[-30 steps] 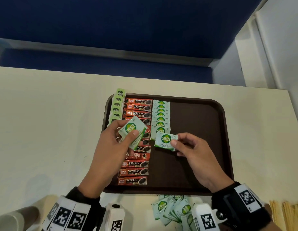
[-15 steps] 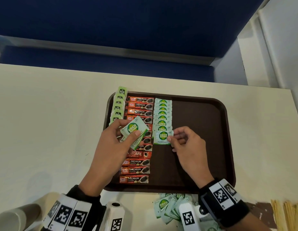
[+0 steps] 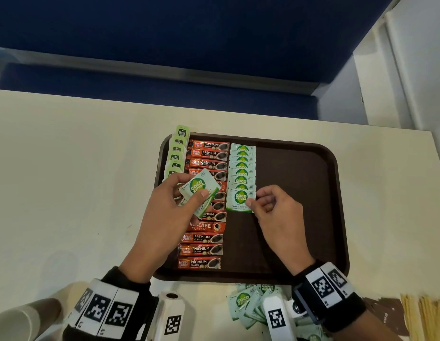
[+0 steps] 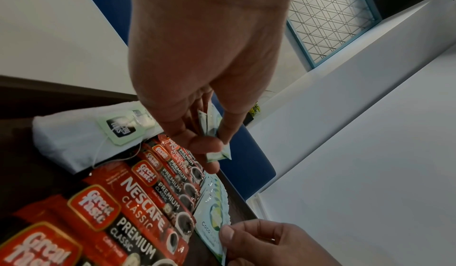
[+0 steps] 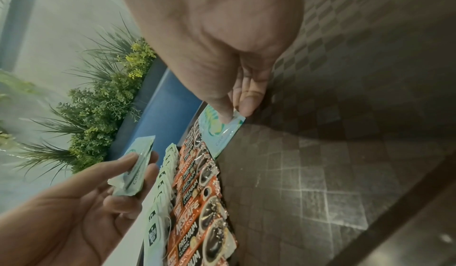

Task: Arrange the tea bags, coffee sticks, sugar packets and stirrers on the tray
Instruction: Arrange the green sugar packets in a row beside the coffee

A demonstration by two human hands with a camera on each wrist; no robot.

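A dark brown tray point(image 3: 300, 168) lies on the cream table. It carries a column of green-tagged tea bags point(image 3: 176, 156), a column of red coffee sticks point(image 3: 204, 249) and a column of white-green sugar packets point(image 3: 241, 166). My right hand point(image 3: 253, 201) pinches the right edge of one sugar packet point(image 3: 238, 200) at the near end of that column; the packet point(image 5: 219, 131) lies flat on the tray. My left hand point(image 3: 189, 193) holds a small stack of sugar packets point(image 3: 201, 190) above the coffee sticks, thumb on top; the stack point(image 4: 214, 139) shows edge-on between thumb and fingers.
Loose sugar packets point(image 3: 248, 303) lie on the table just in front of the tray. Wooden stirrers point(image 3: 425, 316) lie at the near right. A paper cup point(image 3: 17, 318) sits at the near left. The right half of the tray is bare.
My right hand has carried the single sugar packet forward and laid it at the near end of the sugar column. The left hand has kept still with its stack.
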